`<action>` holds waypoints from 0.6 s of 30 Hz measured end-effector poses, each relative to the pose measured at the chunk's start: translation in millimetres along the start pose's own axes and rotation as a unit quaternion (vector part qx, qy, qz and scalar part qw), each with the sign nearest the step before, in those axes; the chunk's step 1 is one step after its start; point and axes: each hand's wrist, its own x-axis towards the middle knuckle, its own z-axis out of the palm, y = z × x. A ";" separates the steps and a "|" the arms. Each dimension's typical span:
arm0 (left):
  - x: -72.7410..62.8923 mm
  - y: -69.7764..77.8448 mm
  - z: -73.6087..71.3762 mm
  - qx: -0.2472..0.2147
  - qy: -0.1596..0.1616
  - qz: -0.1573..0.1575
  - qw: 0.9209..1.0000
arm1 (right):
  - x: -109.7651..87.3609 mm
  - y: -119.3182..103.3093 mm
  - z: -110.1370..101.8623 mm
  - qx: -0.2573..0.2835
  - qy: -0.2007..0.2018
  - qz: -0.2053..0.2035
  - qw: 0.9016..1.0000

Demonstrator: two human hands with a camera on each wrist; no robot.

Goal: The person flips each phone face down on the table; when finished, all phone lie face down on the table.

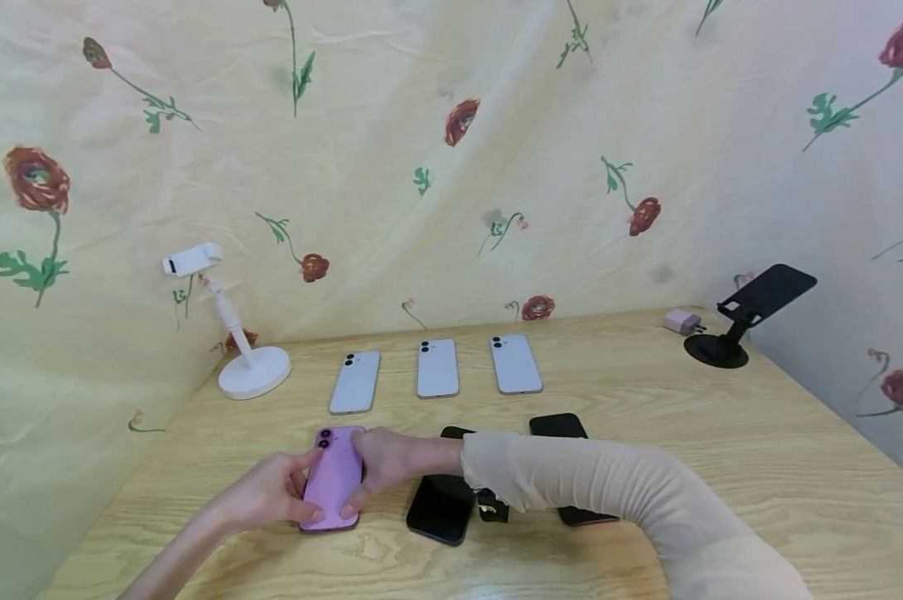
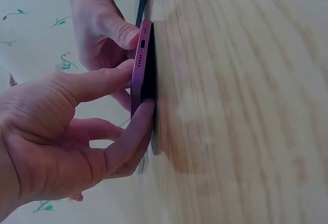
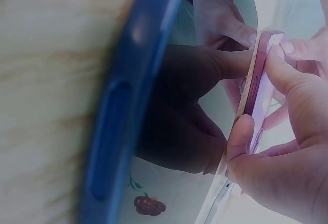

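A purple smartphone [image 1: 335, 483] lies back side up at the front left of the table, its two camera lenses at the far end. My left hand [image 1: 266, 493] grips its left edge; in the left wrist view the thumb is on the back and fingertips [image 2: 141, 119] reach under the screen side. From the other side my right hand [image 1: 387, 460] holds the right edge, thumb on the back near the lower end. In the right wrist view, a blue-framed phone [image 3: 136, 75] fills the foreground, its dark glass reflecting the hands.
A dark phone [image 1: 438, 512] lies screen up, partly under my right forearm, and another [image 1: 560, 426] beyond the sleeve. Behind lie three white phones [image 1: 356, 383]. A white stand [image 1: 252, 372] is at back left; a black stand [image 1: 717, 350] and pink charger plug [image 1: 680, 322] at back right.
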 end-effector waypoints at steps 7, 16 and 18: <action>0.9 0.6 0.3 -0.007 -0.006 -0.002 1.000 | -0.3 -0.3 -0.2 0.006 -0.002 0.002 1.000; 1.3 2.6 1.5 0.019 0.002 -0.011 1.000 | -1.3 -0.5 -0.7 0.008 -0.004 0.004 1.000; 1.9 2.1 1.7 0.030 0.004 -0.011 0.999 | -1.4 -0.4 -1.1 0.007 -0.005 0.004 1.000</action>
